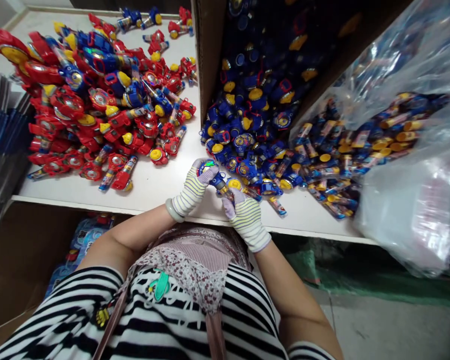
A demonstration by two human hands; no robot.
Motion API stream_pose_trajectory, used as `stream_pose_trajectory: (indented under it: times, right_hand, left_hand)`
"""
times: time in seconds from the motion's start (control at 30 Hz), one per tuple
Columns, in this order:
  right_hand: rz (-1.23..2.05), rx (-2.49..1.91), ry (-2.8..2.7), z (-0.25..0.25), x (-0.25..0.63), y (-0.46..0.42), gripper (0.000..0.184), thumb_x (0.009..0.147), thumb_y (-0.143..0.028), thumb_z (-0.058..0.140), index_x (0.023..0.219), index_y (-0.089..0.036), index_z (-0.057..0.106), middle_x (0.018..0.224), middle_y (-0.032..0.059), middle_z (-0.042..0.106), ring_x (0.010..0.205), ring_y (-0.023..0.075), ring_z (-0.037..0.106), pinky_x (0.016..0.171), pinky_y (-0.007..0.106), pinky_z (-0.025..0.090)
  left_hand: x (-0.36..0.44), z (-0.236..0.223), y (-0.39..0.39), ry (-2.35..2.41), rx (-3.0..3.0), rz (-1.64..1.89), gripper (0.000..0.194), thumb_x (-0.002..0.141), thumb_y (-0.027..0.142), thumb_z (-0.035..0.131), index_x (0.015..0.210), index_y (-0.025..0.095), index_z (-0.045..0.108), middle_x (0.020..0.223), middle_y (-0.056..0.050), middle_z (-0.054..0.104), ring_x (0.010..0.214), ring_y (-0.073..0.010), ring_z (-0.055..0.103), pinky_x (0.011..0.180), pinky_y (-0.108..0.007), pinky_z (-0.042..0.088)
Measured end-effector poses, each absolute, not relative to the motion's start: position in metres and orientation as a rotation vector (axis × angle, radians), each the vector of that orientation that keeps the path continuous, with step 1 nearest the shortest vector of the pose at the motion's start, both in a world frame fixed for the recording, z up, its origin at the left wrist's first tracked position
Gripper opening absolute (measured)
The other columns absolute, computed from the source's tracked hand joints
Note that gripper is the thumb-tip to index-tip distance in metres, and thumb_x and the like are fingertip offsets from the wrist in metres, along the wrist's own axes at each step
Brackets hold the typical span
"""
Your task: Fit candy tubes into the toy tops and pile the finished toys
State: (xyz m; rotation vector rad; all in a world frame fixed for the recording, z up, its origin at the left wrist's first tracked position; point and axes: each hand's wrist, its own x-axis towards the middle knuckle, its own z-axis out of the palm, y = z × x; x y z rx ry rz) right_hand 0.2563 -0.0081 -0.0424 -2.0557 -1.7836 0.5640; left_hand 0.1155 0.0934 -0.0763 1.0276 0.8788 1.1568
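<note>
Both hands wear striped, purple-tipped work gloves. My left hand (195, 187) is closed round the round head of a blue plastic toy (218, 182), just above the front of the white table. The fingers of my right hand (244, 215) close on the clear tube with a printed label that sticks out of the same toy. A loose labelled tube (277, 206) lies on the table to the right of my right hand. Just beyond both hands spreads a heap of similar blue toys (243, 142) with yellow parts.
Red toys (71, 102) with tubes are piled on the left of the white table (153, 190). A tall cardboard box (206, 60) opens toward me behind the blue heap. At right, labelled tubes (333, 165) spill from a clear plastic bag (408, 200). Below left stands another carton (26, 250).
</note>
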Motion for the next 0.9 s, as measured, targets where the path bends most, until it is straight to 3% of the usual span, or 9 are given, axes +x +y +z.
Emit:
stream_pose_trajectory:
  times: [0.13,0.2,0.3,0.4,0.6,0.67,0.77,0.83,0.9]
  right_hand:
    - [1.276,-1.776,-1.400,-0.041,0.250,-0.011,0.072,0.095,-0.072,0.015,0.087,-0.019,0.063,0.056,0.0010,0.051,0.045,0.0151,0.043,0.048,0.028,0.042]
    - [1.427,-1.691,-1.311,-0.039,0.248,-0.008,0.078,0.094,-0.075,0.009,0.086,-0.019,0.062,0.050,-0.0034,0.042,0.040,0.0133,0.035,0.043,0.026,0.037]
    - [1.138,-1.799,-1.307,-0.031,0.248,-0.003,0.061,0.087,-0.076,0.045,0.102,-0.019,0.063,0.073,0.0041,0.060,0.062,0.0168,0.055,0.056,0.027,0.046]
    - [1.033,-1.854,-1.265,-0.027,0.250,-0.001,0.058,0.073,-0.067,0.070,0.106,-0.020,0.062,0.089,0.0088,0.065,0.075,0.0205,0.059,0.062,0.028,0.047]
    - [1.703,-1.438,-1.031,-0.034,0.246,-0.007,0.064,0.089,-0.078,0.033,0.087,-0.020,0.061,0.047,-0.0107,0.029,0.033,0.0080,0.017,0.033,0.022,0.024]
    - [1.580,-1.504,-1.096,-0.034,0.245,-0.004,0.062,0.088,-0.077,0.037,0.093,-0.020,0.062,0.052,-0.0065,0.042,0.037,0.0095,0.031,0.037,0.022,0.031]
    - [0.950,-1.866,-1.416,-0.031,0.248,0.002,0.056,0.084,-0.071,0.054,0.106,-0.020,0.062,0.081,0.0066,0.065,0.066,0.0180,0.059,0.060,0.029,0.049]
    - [0.751,-1.955,-1.540,-0.028,0.249,0.003,0.053,0.082,-0.069,0.057,0.102,-0.020,0.062,0.087,0.0093,0.067,0.076,0.0224,0.061,0.070,0.034,0.050]
    - [0.886,-1.882,-1.488,-0.024,0.245,0.000,0.048,0.085,-0.068,0.053,0.093,-0.022,0.061,0.078,0.0066,0.064,0.070,0.0209,0.058,0.066,0.033,0.048]
  left_hand:
    - [0.107,-0.071,0.093,0.715,1.103,1.151,0.045,0.080,0.051,0.073,0.109,0.020,0.057,0.105,-0.007,0.064,0.092,-0.0194,0.062,0.085,-0.033,0.053]
    - [0.105,-0.067,0.094,0.668,1.115,1.137,0.049,0.079,0.052,0.075,0.112,0.020,0.057,0.107,-0.007,0.064,0.093,-0.0198,0.063,0.084,-0.032,0.053]
    - [0.107,-0.061,0.097,0.795,1.123,1.169,0.044,0.081,0.051,0.073,0.108,0.020,0.057,0.105,-0.007,0.064,0.092,-0.0196,0.063,0.085,-0.033,0.053]
    - [0.114,-0.059,0.098,0.877,1.094,1.201,0.039,0.083,0.049,0.070,0.104,0.020,0.057,0.103,-0.006,0.064,0.091,-0.0192,0.063,0.087,-0.034,0.053]
    - [0.112,-0.066,0.099,0.629,1.077,1.123,0.046,0.082,0.054,0.069,0.111,0.021,0.056,0.105,-0.006,0.064,0.088,-0.0189,0.063,0.079,-0.031,0.053]
    - [0.108,-0.066,0.101,0.706,1.121,1.131,0.045,0.081,0.052,0.072,0.110,0.020,0.056,0.106,-0.006,0.064,0.090,-0.0194,0.063,0.082,-0.032,0.053]
    - [0.108,-0.061,0.102,0.866,1.118,1.191,0.041,0.083,0.050,0.071,0.107,0.020,0.056,0.103,-0.006,0.063,0.091,-0.0193,0.062,0.085,-0.034,0.052]
    - [0.110,-0.057,0.101,0.883,1.081,1.204,0.041,0.082,0.049,0.072,0.105,0.019,0.057,0.101,-0.006,0.063,0.089,-0.0190,0.062,0.085,-0.034,0.052]
    - [0.112,-0.056,0.099,0.831,1.035,1.195,0.042,0.079,0.048,0.074,0.105,0.019,0.057,0.101,-0.006,0.063,0.089,-0.0188,0.062,0.084,-0.033,0.052]
